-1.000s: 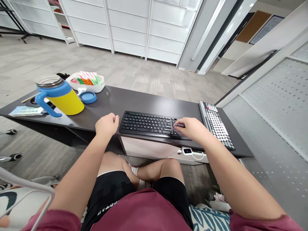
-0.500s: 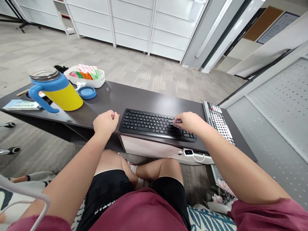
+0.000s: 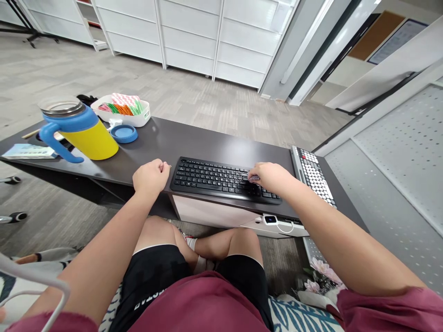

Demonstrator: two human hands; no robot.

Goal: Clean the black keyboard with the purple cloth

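A black keyboard (image 3: 211, 177) lies at the near edge of a low dark table (image 3: 207, 145). My right hand (image 3: 273, 177) hovers over the keyboard's right part, its fingers pinched on a small greyish thing I cannot make out, which touches the keys. My left hand (image 3: 148, 177) rests as a fist on the table just left of the keyboard. A thin tip sticks out of the fist; I cannot name it.
A second keyboard (image 3: 313, 175) with round white and grey keys lies at the table's right end. At the left stand a yellow mug with a blue handle (image 3: 90, 138), a blue lid (image 3: 123, 133), a white tray of coloured items (image 3: 143, 117) and a booklet (image 3: 26, 151). My crossed legs are under the table.
My right hand has drawn slightly back from the keyboard's near right corner toward its upper rows, still pinched. The left fist has stayed in place. The view shifted a little.
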